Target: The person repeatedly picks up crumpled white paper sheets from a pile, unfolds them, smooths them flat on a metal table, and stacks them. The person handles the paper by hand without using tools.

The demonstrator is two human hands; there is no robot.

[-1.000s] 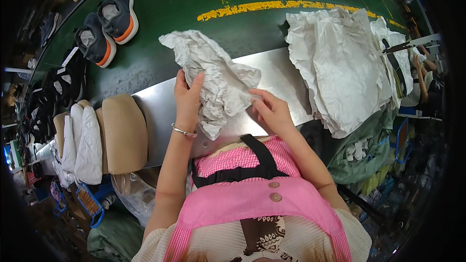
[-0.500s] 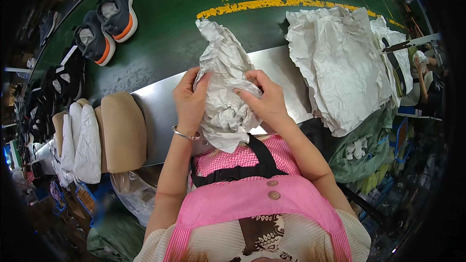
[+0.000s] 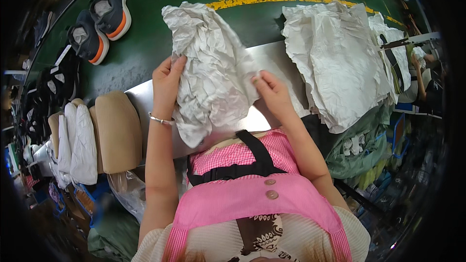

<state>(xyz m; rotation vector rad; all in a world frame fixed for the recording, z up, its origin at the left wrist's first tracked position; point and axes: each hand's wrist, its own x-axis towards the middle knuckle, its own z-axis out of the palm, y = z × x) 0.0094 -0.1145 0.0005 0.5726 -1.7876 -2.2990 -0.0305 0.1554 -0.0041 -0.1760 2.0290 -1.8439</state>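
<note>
A crumpled sheet of white tissue paper (image 3: 208, 68) hangs spread between my hands, above the metal ledge (image 3: 158, 133). My left hand (image 3: 167, 85), below a silver bangle, pinches its left edge between thumb and fingers. At the opposite edge, my right hand (image 3: 273, 92) grips the paper with its fingertips. A stack of creased white paper sheets (image 3: 337, 63) lies to the right of my right hand.
Two dark grey shoes with orange-and-white soles (image 3: 111, 12) rest on the green conveyor belt (image 3: 150, 29) at far left. Beige padded forms (image 3: 118, 131) and white paper-wrapped pieces (image 3: 83, 145) stand left of me. Another person's arm (image 3: 419, 75) shows at far right.
The bunched paper is now opened out wider. My left hand has moved left and my right hand slightly right, drawing its edges apart.
</note>
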